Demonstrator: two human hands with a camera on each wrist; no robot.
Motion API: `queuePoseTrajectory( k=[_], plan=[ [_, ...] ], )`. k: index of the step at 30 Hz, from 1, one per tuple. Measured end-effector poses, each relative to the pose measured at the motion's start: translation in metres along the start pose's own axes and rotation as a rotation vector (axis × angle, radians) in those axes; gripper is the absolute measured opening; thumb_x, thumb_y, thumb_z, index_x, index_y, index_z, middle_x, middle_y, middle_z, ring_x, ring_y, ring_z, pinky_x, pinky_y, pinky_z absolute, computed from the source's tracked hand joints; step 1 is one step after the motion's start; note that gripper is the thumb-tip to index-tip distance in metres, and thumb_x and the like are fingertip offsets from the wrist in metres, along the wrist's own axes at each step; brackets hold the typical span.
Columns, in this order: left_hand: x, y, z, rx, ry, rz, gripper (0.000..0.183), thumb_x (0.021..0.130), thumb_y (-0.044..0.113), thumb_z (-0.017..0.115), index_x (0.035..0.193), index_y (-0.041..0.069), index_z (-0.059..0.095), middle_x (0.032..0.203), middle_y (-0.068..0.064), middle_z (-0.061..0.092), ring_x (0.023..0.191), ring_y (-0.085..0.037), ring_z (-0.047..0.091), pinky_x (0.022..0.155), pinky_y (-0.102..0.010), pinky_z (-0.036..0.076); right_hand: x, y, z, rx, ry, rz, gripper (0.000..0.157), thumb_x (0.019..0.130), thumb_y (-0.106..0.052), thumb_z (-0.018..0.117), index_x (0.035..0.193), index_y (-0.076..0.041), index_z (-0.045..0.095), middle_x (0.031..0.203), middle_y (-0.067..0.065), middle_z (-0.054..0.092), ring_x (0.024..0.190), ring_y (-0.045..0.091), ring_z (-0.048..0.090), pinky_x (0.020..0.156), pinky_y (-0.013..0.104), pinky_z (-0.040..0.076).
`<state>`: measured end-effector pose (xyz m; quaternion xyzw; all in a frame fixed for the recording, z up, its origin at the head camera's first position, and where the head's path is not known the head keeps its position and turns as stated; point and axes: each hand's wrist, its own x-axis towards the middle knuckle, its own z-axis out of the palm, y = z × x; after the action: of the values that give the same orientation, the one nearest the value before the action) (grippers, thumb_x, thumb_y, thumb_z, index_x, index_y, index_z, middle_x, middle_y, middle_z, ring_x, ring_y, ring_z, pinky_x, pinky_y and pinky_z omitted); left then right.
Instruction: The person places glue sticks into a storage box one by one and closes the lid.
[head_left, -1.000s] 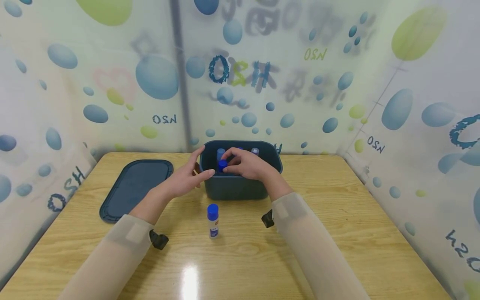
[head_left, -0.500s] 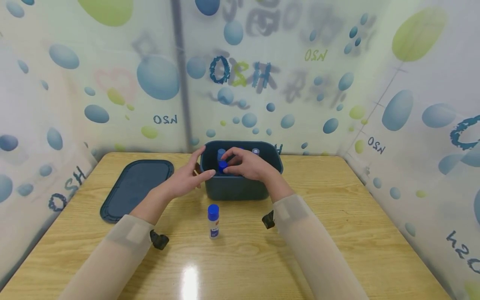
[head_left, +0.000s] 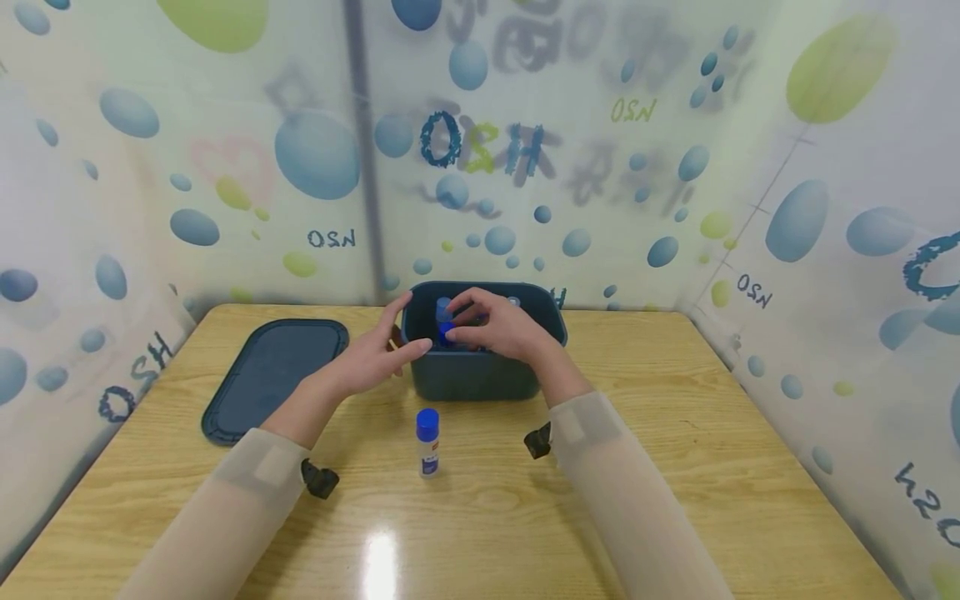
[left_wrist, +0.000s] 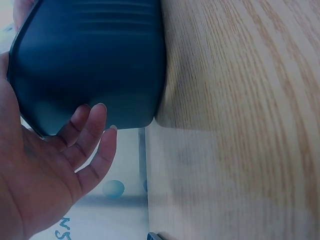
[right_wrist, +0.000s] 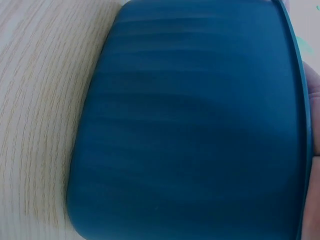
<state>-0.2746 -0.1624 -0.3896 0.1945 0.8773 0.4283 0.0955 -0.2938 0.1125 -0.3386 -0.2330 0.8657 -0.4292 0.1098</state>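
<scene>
A dark blue-green plastic bin (head_left: 474,377) stands open at the top near the back of the table. Spread at its left end is my left hand (head_left: 373,357), thumb and index finger touching the rim. In the left wrist view its other fingers (left_wrist: 92,130) curve loosely by the outer wall. My right hand (head_left: 504,327) reaches over the front rim, with finger and thumb apart beside a blue-capped stick (head_left: 446,332) inside. Behind that is another blue-capped stick (head_left: 443,310). On the table in front, a glue stick (head_left: 427,443) with a blue cap stands upright.
A dark flat lid (head_left: 273,375) lies on the wooden table (head_left: 652,467) at the left. Patterned curtains (head_left: 495,183) close in the back and both sides. The right wrist view shows mostly the bin's front wall (right_wrist: 190,125).
My right hand has released the blue-capped stick in the bin and shifted slightly up and right. My left hand stays at the rim, and the glue stick on the table has not moved.
</scene>
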Motion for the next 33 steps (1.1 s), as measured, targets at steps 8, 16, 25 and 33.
queuePoseTrajectory(
  k=[8, 16, 25, 33],
  plan=[
    [0.001, 0.002, 0.001, 0.005, -0.002, 0.0, 0.097, 0.108, 0.065, 0.058, 0.177, 0.036, -0.003, 0.118, -0.016, 0.066, 0.098, -0.037, 0.072, 0.091, -0.043, 0.062, -0.008, 0.0, -0.002, 0.077, 0.251, -0.163, 0.037, 0.108, -0.03, 0.073, 0.141, -0.014, 0.066, 0.128, 0.008, 0.076, 0.098, 0.031, 0.074, 0.091, 0.041, 0.064],
    [0.003, 0.001, 0.001, 0.024, 0.007, -0.004, 0.098, 0.107, 0.067, 0.059, 0.177, 0.036, -0.003, 0.117, -0.015, 0.066, 0.096, -0.033, 0.071, 0.085, -0.038, 0.059, -0.033, -0.013, -0.004, 0.112, 0.319, -0.28, 0.03, 0.108, -0.024, 0.071, 0.136, -0.013, 0.068, 0.122, 0.009, 0.074, 0.093, 0.036, 0.07, 0.081, 0.03, 0.058],
    [0.002, 0.001, 0.0, 0.014, 0.013, -0.012, 0.099, 0.106, 0.067, 0.06, 0.177, 0.037, -0.002, 0.118, -0.015, 0.066, 0.096, -0.035, 0.071, 0.088, -0.04, 0.061, -0.065, -0.02, 0.008, 0.106, 0.122, -0.297, 0.029, 0.108, -0.013, 0.069, 0.136, -0.005, 0.068, 0.123, 0.011, 0.075, 0.092, 0.037, 0.072, 0.082, 0.032, 0.062],
    [0.0, 0.0, 0.001, 0.007, 0.026, -0.011, 0.098, 0.106, 0.068, 0.06, 0.177, 0.038, -0.002, 0.117, -0.015, 0.066, 0.097, -0.037, 0.072, 0.088, -0.042, 0.062, -0.082, -0.02, 0.028, 0.089, -0.085, -0.283, 0.033, 0.106, -0.016, 0.075, 0.138, -0.012, 0.07, 0.127, 0.004, 0.075, 0.085, 0.021, 0.068, 0.076, 0.028, 0.058]
  ],
)
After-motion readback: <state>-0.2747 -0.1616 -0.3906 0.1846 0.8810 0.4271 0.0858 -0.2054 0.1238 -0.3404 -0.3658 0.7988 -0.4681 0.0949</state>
